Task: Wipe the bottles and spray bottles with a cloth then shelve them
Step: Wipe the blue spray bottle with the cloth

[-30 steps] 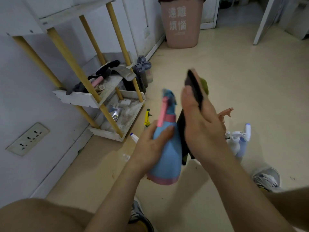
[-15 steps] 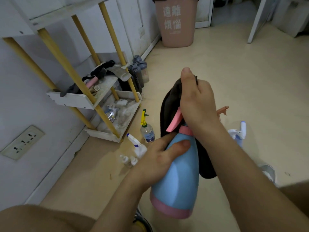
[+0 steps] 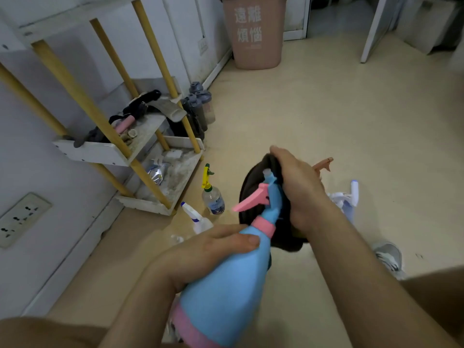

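**Blue sprayer and cloth held over a cream floor**

The left hand grips the shoulder of a light blue plastic spray bottle with a pink trigger and collar, thumb laid across it. The bottle is held tilted in the air, nozzle pointing away. The right hand is curled around a dark brown cloth and presses it against the far side of the sprayer's head. The rest of the cloth hangs behind the neck.

Below is a smooth cream floor that meets a white wall on the left. Against that wall stands a white shelf rack on yellow wooden poles, its two lower tiers grimy and cluttered.

Just beside the rack's front corner, a small clear bottle with a yellow-green trigger stands upright. A white spray bottle with a blue nozzle tip is next to it, partly hidden by the left hand. A white-and-blue sprayer shows behind the right wrist.

Grey-capped bottles cluster at the skirting beyond the rack. A pink plastic bin with white characters stands farther along the wall. A pale wall socket plate sits low on the wall, and a grey sneaker is on the floor at right.
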